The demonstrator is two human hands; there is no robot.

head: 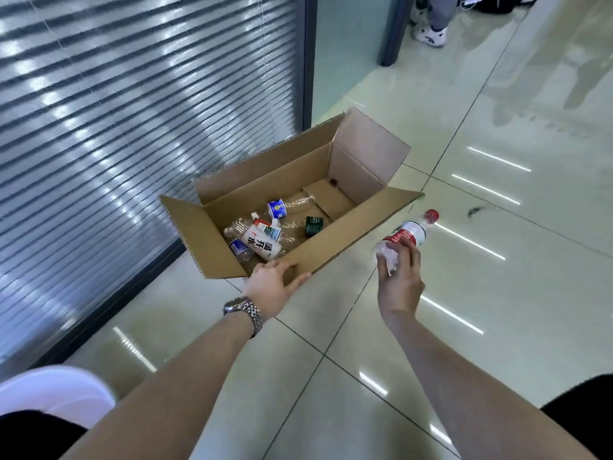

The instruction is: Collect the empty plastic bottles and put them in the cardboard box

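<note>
An open cardboard box (345,157) is held up in the air, with my left hand (272,283) gripping its near wall, thumb inside. Several empty plastic bottles lie on its floor, among them a white-labelled bottle (262,245), a blue-labelled bottle (277,208) and a green-labelled bottle (313,225). My right hand (399,277) holds a clear bottle with a red label and red cap (411,232) by its base, just right of the box's near right flap, cap pointing up and away.
A glass partition with striped frosting (132,111) stands on the left, next to a dark door frame (308,58). Glossy tiled floor (497,293) spreads to the right. Another person's legs and white shoes (429,33) are at the top, beside a grey post (394,31).
</note>
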